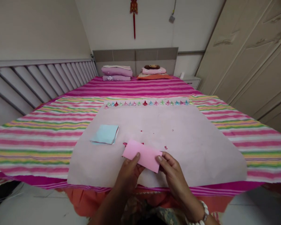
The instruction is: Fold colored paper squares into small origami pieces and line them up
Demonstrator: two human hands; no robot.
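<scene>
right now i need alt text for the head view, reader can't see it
The left hand and right hand hold a pink paper rectangle over a pale sheet on a striped bed. A paper stack, blue on top, lies left; small colourful folded shapes line the sheet's far edge.

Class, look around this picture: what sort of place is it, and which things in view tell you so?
Most likely a bedroom: a headboard stands by the far wall, a stack of purple bedding lies in front of it, and a striped sheet covers the broad bed.
</scene>
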